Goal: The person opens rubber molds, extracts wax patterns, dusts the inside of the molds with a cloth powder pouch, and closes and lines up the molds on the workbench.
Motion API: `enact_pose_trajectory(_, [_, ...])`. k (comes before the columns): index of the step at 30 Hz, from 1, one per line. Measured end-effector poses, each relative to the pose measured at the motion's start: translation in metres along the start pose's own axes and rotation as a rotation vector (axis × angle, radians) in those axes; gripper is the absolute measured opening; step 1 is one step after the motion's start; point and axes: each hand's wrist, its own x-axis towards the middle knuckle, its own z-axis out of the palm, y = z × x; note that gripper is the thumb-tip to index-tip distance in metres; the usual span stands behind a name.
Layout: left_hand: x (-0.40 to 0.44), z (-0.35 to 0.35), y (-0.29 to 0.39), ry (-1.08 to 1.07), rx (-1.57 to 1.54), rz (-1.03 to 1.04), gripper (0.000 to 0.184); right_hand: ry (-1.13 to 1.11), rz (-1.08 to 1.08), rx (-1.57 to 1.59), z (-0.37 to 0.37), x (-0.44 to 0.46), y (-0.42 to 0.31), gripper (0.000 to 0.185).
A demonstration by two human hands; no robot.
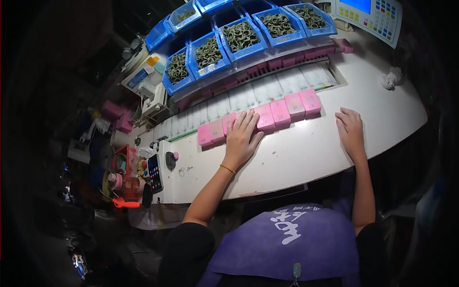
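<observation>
Several pink boxes stand side by side in a row on the white table. My left hand lies over the left-middle part of this row, its fingers spread across the box tops and partly hiding them. On the bare tabletop to the right of the row rests my right hand, fingers loosely bent and apart, with nothing seen in it. Behind the boxes runs a recessed strip of pale panels.
Blue bins of ring-shaped pieces stand at the back. A keypad device is at upper right, crumpled white material below it. At left are a phone, a dark small object and a red basket.
</observation>
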Motion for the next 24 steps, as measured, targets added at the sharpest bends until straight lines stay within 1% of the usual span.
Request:
enact_pose_trajectory(4, [-0.001, 0.0, -0.001, -0.002, -0.023, -0.012, 0.057, -0.016, 0.01, -0.014, -0.001, 0.0, -0.002, 0.019])
enact_pose_trajectory(6, [-0.001, -0.001, -0.002, 0.05, -0.067, -0.023, 0.049, -0.022, 0.01, -0.016, -0.001, 0.002, -0.002, 0.019])
enact_pose_trajectory(7, [0.0, -0.004, -0.004, 0.052, -0.067, -0.026, 0.049, -0.023, 0.007, -0.016, -0.002, 0.003, -0.002, 0.019])
enact_pose_trajectory(9, [0.003, -0.017, -0.016, 0.144, -0.392, -0.366, 0.041, -0.019, 0.003, -0.023, -0.002, 0.003, -0.003, 0.02])
enact_pose_trajectory(11, [0.018, -0.036, -0.045, 0.211, -0.42, -0.744, 0.038, -0.024, 0.004, -0.031, -0.003, 0.003, -0.005, 0.02])
enact_pose_trajectory(13, [0.016, -0.034, -0.107, 0.299, -0.043, -0.572, 0.04, -0.032, -0.001, -0.038, -0.004, 0.005, -0.007, 0.02])
enact_pose_trajectory(15, [0.01, -0.022, -0.174, 0.283, 0.157, -0.639, 0.048, -0.033, -0.013, -0.076, -0.003, 0.006, -0.008, 0.02])
enact_pose_trajectory(16, [0.013, -0.022, -0.198, 0.292, 0.159, -0.64, 0.048, -0.028, -0.02, -0.075, -0.002, 0.007, -0.008, 0.02])
enact_pose_trajectory(18, [0.02, -0.024, -0.235, -0.074, 0.377, -0.918, 0.06, -0.041, 0.013, -0.068, -0.002, 0.007, -0.007, 0.02])
enact_pose_trajectory(19, [0.023, -0.023, -0.251, -0.067, 0.372, -0.917, 0.06, -0.035, 0.01, -0.072, -0.002, 0.007, -0.008, 0.02])
enact_pose_trajectory(21, [0.034, -0.023, -0.268, -0.128, 0.383, -0.982, 0.068, -0.054, 0.03, -0.058, -0.004, 0.008, -0.009, 0.02])
enact_pose_trajectory(24, [0.048, -0.024, -0.272, -0.057, 0.354, -0.964, 0.067, -0.056, 0.039, -0.055, -0.003, 0.008, -0.008, 0.02])
